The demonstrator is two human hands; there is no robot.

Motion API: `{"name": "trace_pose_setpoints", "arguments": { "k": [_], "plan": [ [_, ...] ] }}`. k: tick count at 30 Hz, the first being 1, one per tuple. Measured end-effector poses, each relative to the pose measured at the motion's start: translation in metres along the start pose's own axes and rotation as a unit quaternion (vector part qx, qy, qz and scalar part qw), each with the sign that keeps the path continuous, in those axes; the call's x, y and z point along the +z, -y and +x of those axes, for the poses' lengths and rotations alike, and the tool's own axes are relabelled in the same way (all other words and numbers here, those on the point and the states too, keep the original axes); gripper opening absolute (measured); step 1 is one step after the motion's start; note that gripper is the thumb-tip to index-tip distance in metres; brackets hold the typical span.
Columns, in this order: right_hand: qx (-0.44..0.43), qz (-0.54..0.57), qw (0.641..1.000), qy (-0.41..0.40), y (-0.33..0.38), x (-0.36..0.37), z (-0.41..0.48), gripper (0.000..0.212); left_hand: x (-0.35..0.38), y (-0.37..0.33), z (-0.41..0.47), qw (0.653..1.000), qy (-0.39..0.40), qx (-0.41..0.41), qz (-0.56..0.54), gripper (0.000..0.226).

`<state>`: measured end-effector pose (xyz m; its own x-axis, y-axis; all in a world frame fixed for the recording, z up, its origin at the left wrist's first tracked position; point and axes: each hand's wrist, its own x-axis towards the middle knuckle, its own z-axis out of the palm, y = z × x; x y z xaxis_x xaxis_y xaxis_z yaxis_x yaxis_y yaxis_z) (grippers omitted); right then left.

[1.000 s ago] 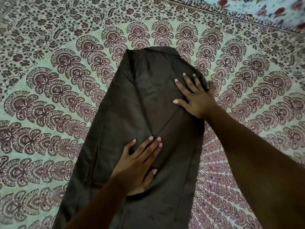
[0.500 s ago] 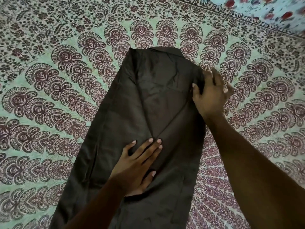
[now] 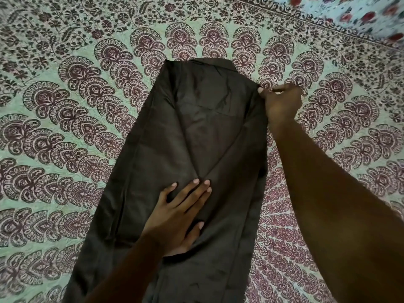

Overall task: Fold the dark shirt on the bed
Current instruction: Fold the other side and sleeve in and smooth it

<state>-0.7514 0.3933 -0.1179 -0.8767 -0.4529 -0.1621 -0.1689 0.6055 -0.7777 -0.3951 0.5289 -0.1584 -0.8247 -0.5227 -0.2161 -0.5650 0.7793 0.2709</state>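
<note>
Now pinching far right edge of shirt [image 3: 196, 138] with right hand [image 3: 282, 103], pressing its middle flat with straight-fingered left hand [image 3: 177, 217], lengthwise on bed [image 3: 65, 132]. Probably skewing the tucked layers if tugged hard or pressure eased.

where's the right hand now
Head view, upper right: the right hand pinches the right edge of the dark brown cloth shirt near its far end, beyond the left hand.

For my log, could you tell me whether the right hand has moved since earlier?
Yes. The right hand moved rightward off the dark shirt and now pinches its edge.
</note>
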Motion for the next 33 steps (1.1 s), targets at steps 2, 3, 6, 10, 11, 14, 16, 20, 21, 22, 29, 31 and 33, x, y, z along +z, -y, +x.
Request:
{"name": "trace_pose_setpoints", "arguments": {
  "k": [2, 3, 6, 10, 11, 14, 16, 20, 21, 22, 29, 31, 33],
  "plan": [
    [0.031, 0.053, 0.998, 0.002, 0.002, 0.001, 0.001, 0.032, 0.000, 0.000, 0.000, 1.000, -0.001, 0.002, 0.000, 0.086],
    [0.045, 0.077, 0.996, 0.006, 0.003, 0.000, 0.000, 0.037, 0.000, 0.000, 0.000, 1.000, -0.001, 0.002, 0.001, 0.086],
    [0.062, 0.096, 0.993, 0.020, 0.004, 0.000, -0.003, 0.048, -0.001, 0.000, 0.000, 1.000, -0.003, 0.002, 0.002, 0.086],
    [0.112, 0.103, 0.988, 0.041, 0.004, -0.002, 0.003, 0.047, 0.000, 0.000, 0.000, 1.000, -0.005, 0.004, 0.005, 0.085],
    [0.118, 0.107, 0.987, 0.032, 0.005, -0.002, 0.006, 0.048, 0.000, 0.000, 0.000, 1.000, -0.005, 0.004, 0.006, 0.085],
    [0.118, 0.124, 0.985, -0.001, 0.004, -0.001, 0.013, 0.049, 0.000, 0.000, 0.000, 1.000, -0.007, 0.004, 0.009, 0.086],
    [0.111, 0.116, 0.987, -0.007, 0.002, 0.000, 0.015, 0.048, 0.000, 0.000, 0.000, 1.000, -0.007, 0.003, 0.010, 0.086],
    [0.117, 0.150, 0.982, 0.016, -0.008, 0.004, 0.016, 0.028, 0.001, 0.000, 0.000, 1.000, -0.002, 0.003, 0.015, 0.086],
    [0.121, 0.168, 0.978, 0.026, -0.010, 0.005, 0.016, 0.026, 0.001, 0.000, 0.000, 1.000, 0.000, 0.002, 0.015, 0.086],
    [0.115, 0.171, 0.978, 0.036, -0.013, 0.005, 0.016, 0.025, 0.001, 0.000, 0.000, 1.000, 0.000, 0.001, 0.015, 0.087],
    [-0.052, 0.016, 0.996, 0.066, -0.016, -0.002, 0.007, 0.035, 0.001, -0.001, 0.000, 1.000, -0.002, 0.001, 0.019, 0.087],
    [-0.052, 0.033, 0.997, 0.048, -0.018, -0.001, 0.009, 0.025, 0.001, -0.001, 0.000, 1.000, -0.001, 0.001, 0.018, 0.087],
    [-0.011, 0.092, 0.994, 0.060, -0.021, 0.001, 0.012, 0.019, 0.001, -0.001, 0.000, 1.000, -0.001, 0.000, 0.018, 0.086]
  ]
}}
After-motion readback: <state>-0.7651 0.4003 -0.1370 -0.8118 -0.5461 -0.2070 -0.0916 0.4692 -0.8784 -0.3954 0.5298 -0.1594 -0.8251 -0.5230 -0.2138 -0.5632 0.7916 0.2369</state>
